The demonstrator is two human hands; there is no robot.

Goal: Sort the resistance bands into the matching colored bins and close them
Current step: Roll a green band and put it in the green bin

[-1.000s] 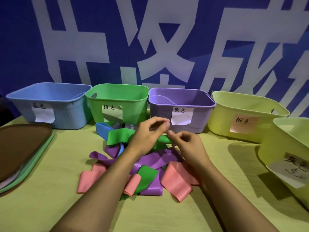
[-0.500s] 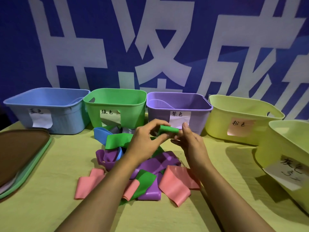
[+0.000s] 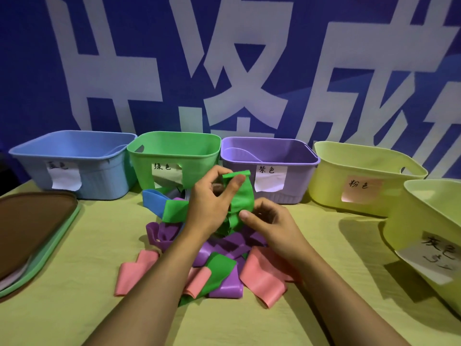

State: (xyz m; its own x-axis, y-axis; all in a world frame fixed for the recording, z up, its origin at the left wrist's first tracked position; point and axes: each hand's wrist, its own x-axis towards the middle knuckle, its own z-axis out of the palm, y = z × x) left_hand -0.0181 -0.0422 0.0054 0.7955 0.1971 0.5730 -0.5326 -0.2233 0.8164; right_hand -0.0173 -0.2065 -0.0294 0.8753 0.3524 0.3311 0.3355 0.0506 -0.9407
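Above the table's middle, your left hand [image 3: 212,203] and right hand [image 3: 272,226] pinch a creased green band [image 3: 240,196]; green bin [image 3: 174,156] labelled 绿色.

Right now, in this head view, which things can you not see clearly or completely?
- Lower part of the green band: hidden behind the left hand and right hand.
- Middle of the band pile: covered by both forearms.
- Blue bin label: writing too blurred to read.
- Stacked lids: cut off by the left edge.
- Nearest yellow bin: cut off by the right edge.
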